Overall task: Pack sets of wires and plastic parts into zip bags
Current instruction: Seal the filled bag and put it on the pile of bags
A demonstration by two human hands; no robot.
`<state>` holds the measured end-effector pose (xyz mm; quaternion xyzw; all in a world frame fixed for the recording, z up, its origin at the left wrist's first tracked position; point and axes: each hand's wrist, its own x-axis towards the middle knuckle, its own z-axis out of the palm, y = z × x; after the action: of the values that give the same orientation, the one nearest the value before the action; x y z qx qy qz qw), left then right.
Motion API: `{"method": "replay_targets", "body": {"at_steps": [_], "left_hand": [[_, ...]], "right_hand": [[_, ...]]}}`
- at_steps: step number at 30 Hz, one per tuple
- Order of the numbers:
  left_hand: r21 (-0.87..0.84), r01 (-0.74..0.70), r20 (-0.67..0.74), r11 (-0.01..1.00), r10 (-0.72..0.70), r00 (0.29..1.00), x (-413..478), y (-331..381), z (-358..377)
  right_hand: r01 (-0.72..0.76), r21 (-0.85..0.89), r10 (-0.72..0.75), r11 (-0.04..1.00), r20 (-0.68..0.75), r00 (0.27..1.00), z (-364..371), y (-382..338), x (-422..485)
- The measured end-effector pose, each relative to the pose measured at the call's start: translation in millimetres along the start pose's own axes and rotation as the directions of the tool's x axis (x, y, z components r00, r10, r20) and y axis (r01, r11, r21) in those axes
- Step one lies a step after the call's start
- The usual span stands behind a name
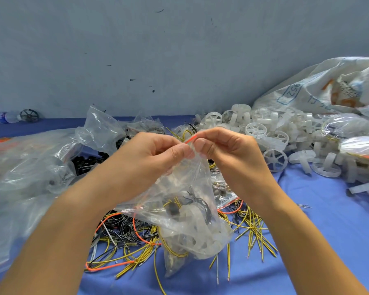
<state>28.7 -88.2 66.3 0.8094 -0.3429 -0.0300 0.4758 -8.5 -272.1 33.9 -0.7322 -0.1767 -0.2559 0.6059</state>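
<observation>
Clear crinkled film: the see-through zip bag [188, 201] hangs loaded at frame centre, just above the blue cloth table [328, 231], mouth pinched by both hands.
Left hand [153, 154] and right hand [228, 150] each nip the thin red seal strip [191, 139] between thumb and forefinger, at the bag's 12 o'clock. Inside: springy yellow and black wire coils and translucent white ribbed plastic. Likely risks: a wire end caught in the track would leave the seal partly closed; slick film could slip under the sagging load; stiff wire tips may pierce it. Loose yellow, black and orange wires [249, 226] lie at 6 o'clock, and a pile of white spoked plastic wheels [264, 133] at 2 o'clock.
</observation>
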Motion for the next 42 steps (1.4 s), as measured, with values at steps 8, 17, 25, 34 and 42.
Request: {"method": "replay_targets", "body": {"at_steps": [8,17,25,34,42], "left_hand": [[0.192,-0.034,-0.140,0.981,0.061,0.988,4,-9,7],[0.290,-0.129,-0.186,0.948,0.188,0.964,3,-4,9],[0.471,-0.177,-0.239,0.864,0.318,0.917,5,-5,13],[0.557,-0.167,-0.224,0.814,0.341,0.913,5,-5,15],[0.532,-0.164,-0.219,0.830,0.323,0.921,6,-12,15]], "right_hand": [[-0.130,0.101,0.136,0.986,-0.057,0.989,14,8,-3],[-0.107,0.087,0.117,0.990,-0.120,0.986,11,6,-5],[-0.074,0.024,0.077,0.997,-0.173,0.982,11,7,-6],[-0.091,-0.035,0.081,0.995,-0.227,0.971,12,12,-5],[-0.113,0.100,0.124,0.989,-0.117,0.985,15,12,-5]]}}
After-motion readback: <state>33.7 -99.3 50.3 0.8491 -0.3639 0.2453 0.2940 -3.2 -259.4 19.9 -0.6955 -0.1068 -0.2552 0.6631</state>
